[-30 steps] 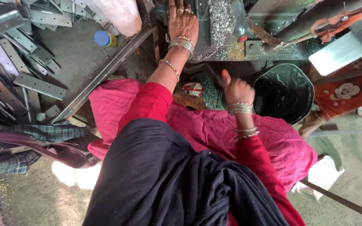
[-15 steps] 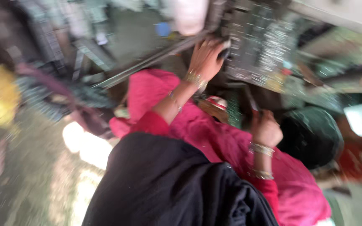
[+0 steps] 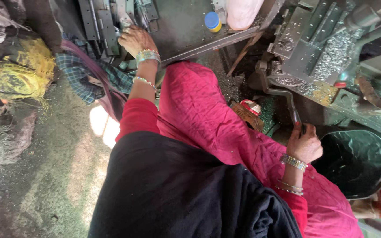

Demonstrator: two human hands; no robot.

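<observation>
Beside one machine, right hand grip closed on lever, left hand touching metal plates, grip unclear

We count two hands: the left hand at eleven o'clock, the right hand at four o'clock. One machine lever runs to the right hand's grip. We count one blue-capped bottle at twelve o'clock, one dark bin at four o'clock, and one checked cloth at ten o'clock. The metal brackets at eleven o'clock number at least four; the heap hides the rest.
</observation>
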